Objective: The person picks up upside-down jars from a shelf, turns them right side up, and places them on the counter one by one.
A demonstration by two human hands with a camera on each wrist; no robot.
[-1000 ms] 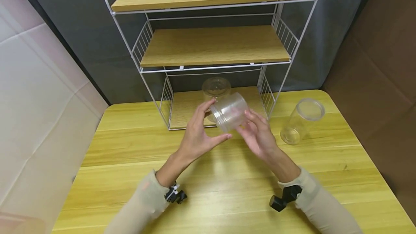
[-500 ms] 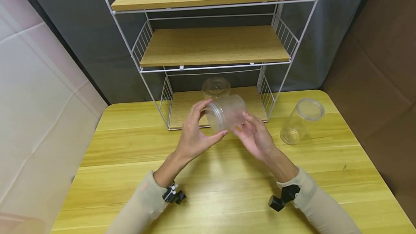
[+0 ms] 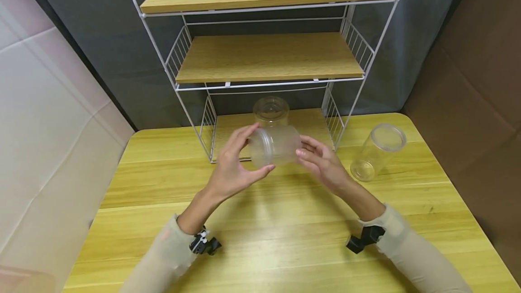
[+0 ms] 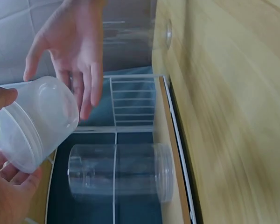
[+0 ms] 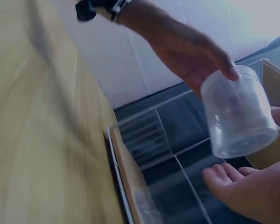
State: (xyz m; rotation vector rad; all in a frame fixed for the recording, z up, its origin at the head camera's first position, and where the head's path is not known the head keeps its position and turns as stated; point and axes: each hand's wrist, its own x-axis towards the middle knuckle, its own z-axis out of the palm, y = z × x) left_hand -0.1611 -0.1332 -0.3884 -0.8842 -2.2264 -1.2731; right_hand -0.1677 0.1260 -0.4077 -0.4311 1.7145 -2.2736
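A small frosted clear plastic jar (image 3: 282,144) lies sideways in the air before the lowest shelf, its ridged end to the left. My left hand (image 3: 232,164) grips that end between thumb and fingers. At the opposite end is my right hand (image 3: 323,162); in the left wrist view its fingers (image 4: 96,84) stretch out loosely beside the jar's base. The right wrist view has the jar (image 5: 238,116) between both hands, with the right fingers uncurled below it. Whether they touch it is hard to tell.
A white wire rack with wooden shelves (image 3: 268,58) stands at the back of the yellow wooden table (image 3: 264,248). One clear jar (image 3: 270,107) stands on its lowest shelf, partly behind the held jar. A taller clear jar (image 3: 376,153) stands on the table at right.
The jar has moved left and turned from tilted to nearly level. My left hand has shifted left with it and closed more around the ridged end. The right hand has turned at the base.
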